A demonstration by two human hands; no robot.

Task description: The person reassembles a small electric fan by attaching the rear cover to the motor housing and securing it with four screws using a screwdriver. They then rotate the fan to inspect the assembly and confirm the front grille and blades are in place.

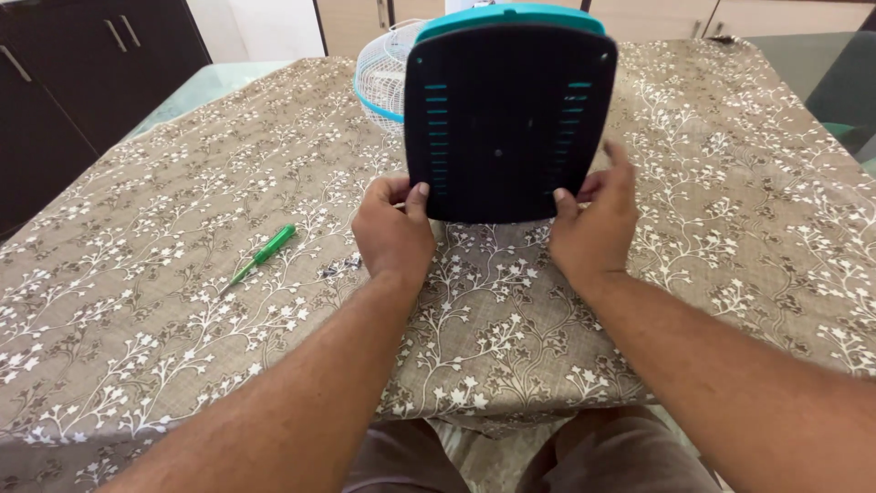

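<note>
In the head view, the dark base panel (pixel 506 119) of a table fan is held tipped up near the middle of the table, its underside turned toward the camera. Its lower left corner is clasped by the left hand (pixel 394 233), thumb on the face and fingers curled behind. The lower right corner is gripped likewise by the right hand (pixel 593 224). A white fan grille (pixel 381 78) is seen behind the panel. A green screwdriver (pixel 263 256) lies well to the left on the floral tablecloth (pixel 748 228).
</note>
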